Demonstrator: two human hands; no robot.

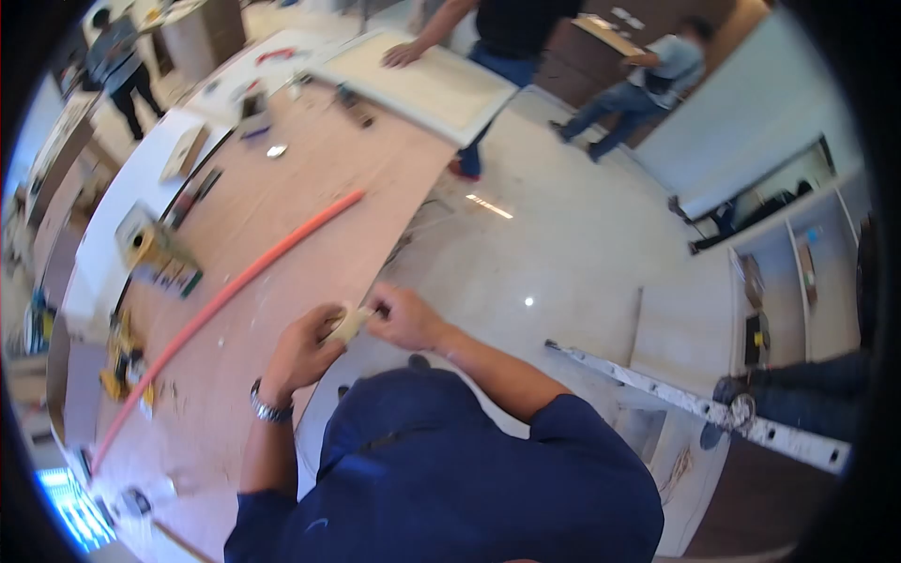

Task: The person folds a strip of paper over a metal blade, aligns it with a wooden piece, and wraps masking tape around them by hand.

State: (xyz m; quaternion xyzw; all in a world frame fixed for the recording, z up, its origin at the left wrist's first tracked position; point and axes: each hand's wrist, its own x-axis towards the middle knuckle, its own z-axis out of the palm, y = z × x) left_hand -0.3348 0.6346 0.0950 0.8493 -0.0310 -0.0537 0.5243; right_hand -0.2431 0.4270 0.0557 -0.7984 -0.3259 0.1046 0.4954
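A roll of pale masking tape point(348, 324) is held in my left hand point(308, 349), with the fingers curled round it. My right hand point(405, 317) pinches the loose end of the tape just to the right of the roll. Both hands are over the near edge of a brown work board point(282, 235). A long orange-red tube point(239, 281) lies curved along the board, left of my hands. My left wrist wears a metal watch.
A metal can point(158, 251), yellow-and-black power tool point(122, 357) and small tools lie on the board. A co-worker's hand point(404, 53) rests on a cream panel point(422, 80) at the far end. A level-like metal bar point(694, 403) crosses at right. Other people stand farther back.
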